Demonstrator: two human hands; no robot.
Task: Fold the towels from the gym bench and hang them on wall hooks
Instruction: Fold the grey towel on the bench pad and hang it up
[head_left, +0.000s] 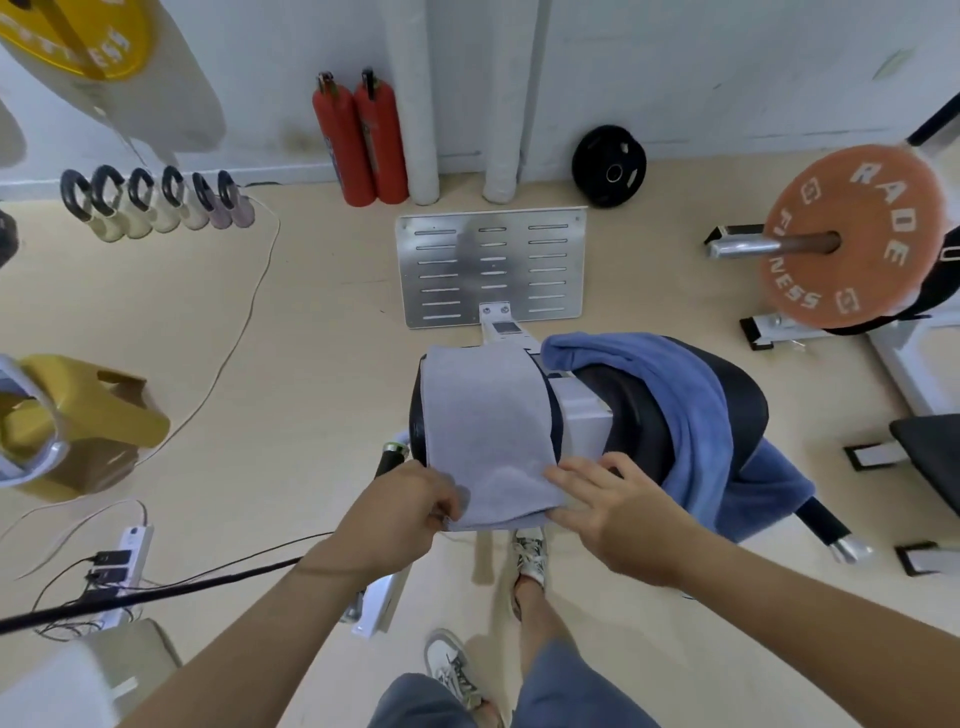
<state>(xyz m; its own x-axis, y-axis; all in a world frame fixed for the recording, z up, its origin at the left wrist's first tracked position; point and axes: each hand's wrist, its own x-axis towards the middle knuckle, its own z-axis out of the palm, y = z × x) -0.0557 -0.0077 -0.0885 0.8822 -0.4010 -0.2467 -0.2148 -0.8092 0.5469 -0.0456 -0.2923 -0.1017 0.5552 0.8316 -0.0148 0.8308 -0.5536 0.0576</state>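
The near edge of the soft grey towel (485, 436) is pinched by the left hand (400, 512), while the right hand (615, 512) is laid flat on its near corner, fingers spread. The towel is folded into a neat strip over the bench's (631, 415) shiny black padded left end. A fluffy blue towel (691, 415) is draped rumpled across the right end. "RADE" and "FITNESS" can be read on the orange weight plate (857, 239).
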